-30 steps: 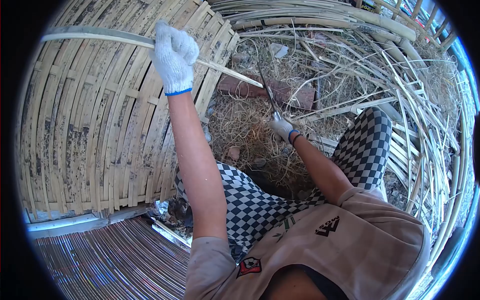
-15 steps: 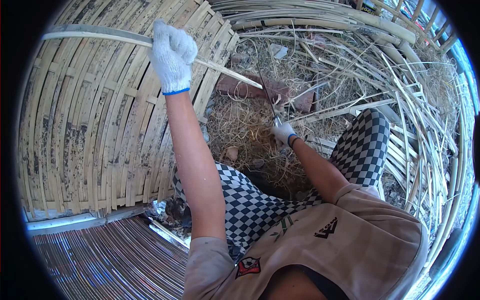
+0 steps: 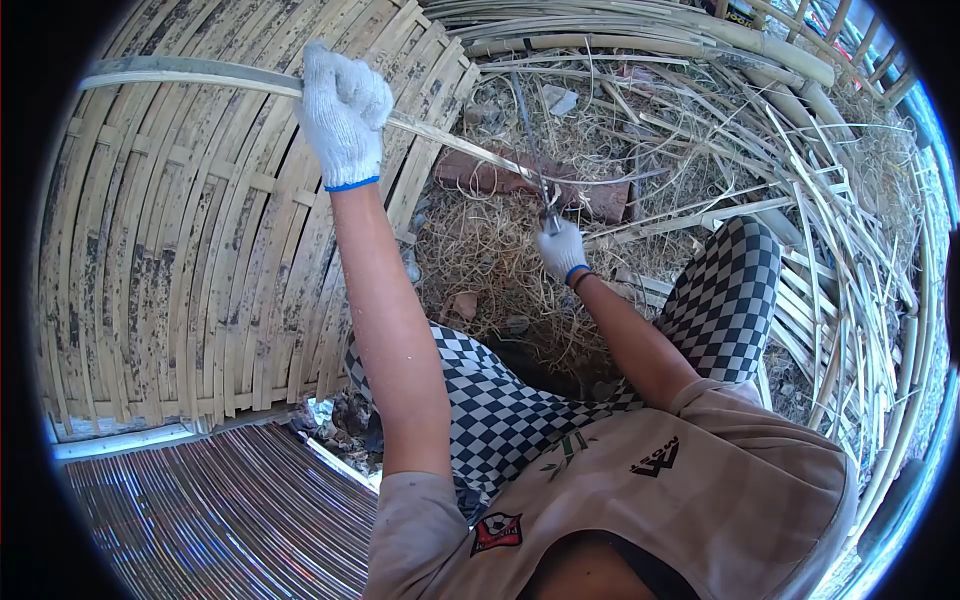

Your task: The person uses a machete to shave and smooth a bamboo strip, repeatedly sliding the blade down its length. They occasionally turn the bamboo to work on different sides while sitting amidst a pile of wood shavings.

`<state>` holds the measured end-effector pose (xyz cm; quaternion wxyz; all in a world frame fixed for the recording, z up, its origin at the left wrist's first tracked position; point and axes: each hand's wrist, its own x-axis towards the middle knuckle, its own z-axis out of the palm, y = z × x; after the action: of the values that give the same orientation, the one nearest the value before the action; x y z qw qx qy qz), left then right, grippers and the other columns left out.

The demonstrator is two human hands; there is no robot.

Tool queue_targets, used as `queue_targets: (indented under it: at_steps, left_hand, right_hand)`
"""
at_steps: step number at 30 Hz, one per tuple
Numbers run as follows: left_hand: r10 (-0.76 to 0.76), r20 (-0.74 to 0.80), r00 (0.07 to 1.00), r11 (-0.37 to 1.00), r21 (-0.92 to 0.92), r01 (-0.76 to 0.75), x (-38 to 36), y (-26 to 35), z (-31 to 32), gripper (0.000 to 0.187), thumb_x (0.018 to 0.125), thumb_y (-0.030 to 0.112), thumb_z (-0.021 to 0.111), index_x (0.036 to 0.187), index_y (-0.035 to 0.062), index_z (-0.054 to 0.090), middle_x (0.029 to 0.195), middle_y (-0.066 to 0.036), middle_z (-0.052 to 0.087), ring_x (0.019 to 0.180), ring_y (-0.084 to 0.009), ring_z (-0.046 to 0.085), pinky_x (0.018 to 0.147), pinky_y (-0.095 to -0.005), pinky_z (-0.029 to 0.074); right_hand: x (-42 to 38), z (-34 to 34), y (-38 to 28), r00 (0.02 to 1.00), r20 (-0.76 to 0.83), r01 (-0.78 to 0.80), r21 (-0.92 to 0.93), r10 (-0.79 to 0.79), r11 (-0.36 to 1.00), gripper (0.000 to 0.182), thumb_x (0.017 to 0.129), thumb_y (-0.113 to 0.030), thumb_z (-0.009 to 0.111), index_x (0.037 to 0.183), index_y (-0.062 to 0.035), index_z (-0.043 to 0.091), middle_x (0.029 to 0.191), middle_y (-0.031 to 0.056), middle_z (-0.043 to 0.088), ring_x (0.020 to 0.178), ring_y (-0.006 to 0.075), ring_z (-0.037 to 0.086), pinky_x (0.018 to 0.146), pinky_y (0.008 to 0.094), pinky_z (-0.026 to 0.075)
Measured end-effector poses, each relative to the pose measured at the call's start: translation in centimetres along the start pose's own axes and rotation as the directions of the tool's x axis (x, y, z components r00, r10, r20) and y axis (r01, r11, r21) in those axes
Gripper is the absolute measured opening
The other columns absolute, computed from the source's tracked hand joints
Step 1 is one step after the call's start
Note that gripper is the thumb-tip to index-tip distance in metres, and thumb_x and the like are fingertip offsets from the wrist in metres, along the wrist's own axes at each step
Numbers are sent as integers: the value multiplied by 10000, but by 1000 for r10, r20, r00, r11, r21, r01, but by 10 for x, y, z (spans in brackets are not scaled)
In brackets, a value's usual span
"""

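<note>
In a white knit glove, my left hand [image 3: 345,115] is closed around a long split bamboo strip [image 3: 200,68]. The strip runs from the far left, through the fist, to the blade on the right. My gloved right hand [image 3: 561,248] grips a long, narrow knife [image 3: 528,118], its handle mostly hidden by the fingers and its blade pointing away from me. Blade and strip cross near the strip's right end. Beyond the blade, a thin bamboo sliver [image 3: 625,180] extends to the right. Under the crossing lies a reddish brick-like block [image 3: 598,200].
A woven bamboo panel [image 3: 190,220] fills the left side. Curly shavings [image 3: 480,245] cover the ground between my knees. Loose bamboo strips [image 3: 825,270] are heaped at right, with bamboo poles [image 3: 640,45] along the back. A ribbed, striped surface [image 3: 220,510] lies lower left.
My right hand has shifted slightly up and left, and the knife blade has swung more upright across the strip. A sliver now sticks out right of the blade. My left hand stays put.
</note>
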<state>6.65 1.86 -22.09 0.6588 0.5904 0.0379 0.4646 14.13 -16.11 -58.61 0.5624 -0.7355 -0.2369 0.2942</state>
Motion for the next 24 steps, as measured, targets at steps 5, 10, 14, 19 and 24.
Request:
queue_targets:
  at_steps: [5,10,14,19,24]
  left_hand:
    - [-4,-23,1000,999,35,5,3,4,0,557,1105,385,437,603,167,331,507,31,249,407,-120,209,394,-301,177]
    - [-20,-47,999,998,54,23,0,3,-1,581,1121,399,386,592,171,311,492,28,249,406,-124,201,401,-305,170]
    - [-20,-50,999,998,52,22,-1,3,6,587,1124,406,379,591,170,310,491,28,252,406,-123,200,401,-301,173]
    - [-14,-33,999,998,57,16,-3,4,5,593,1131,410,350,591,167,310,487,26,256,401,-125,193,397,-299,173]
    - [-19,-19,1000,999,42,20,-3,4,-4,587,1132,397,346,595,166,302,486,22,255,399,-128,197,391,-299,179]
  right_hand:
    - [4,17,58,932,209,-220,-320,295,922,180,822,-178,648,849,0,645,680,91,641,677,224,679,612,381,527]
    - [10,-10,-61,990,110,-84,-61,91,995,252,820,-242,666,860,7,662,759,170,698,724,340,681,720,427,532]
    - [13,-11,-67,987,-11,164,41,-163,986,235,833,-237,688,799,-17,612,702,132,667,625,317,611,650,424,490]
    - [8,6,73,929,288,-68,-484,232,872,339,822,-291,625,1005,-14,694,924,251,725,924,432,709,815,477,562]
    - [-5,-7,-6,900,230,-325,-213,370,922,292,828,-258,625,935,11,665,760,148,686,699,279,686,652,412,544]
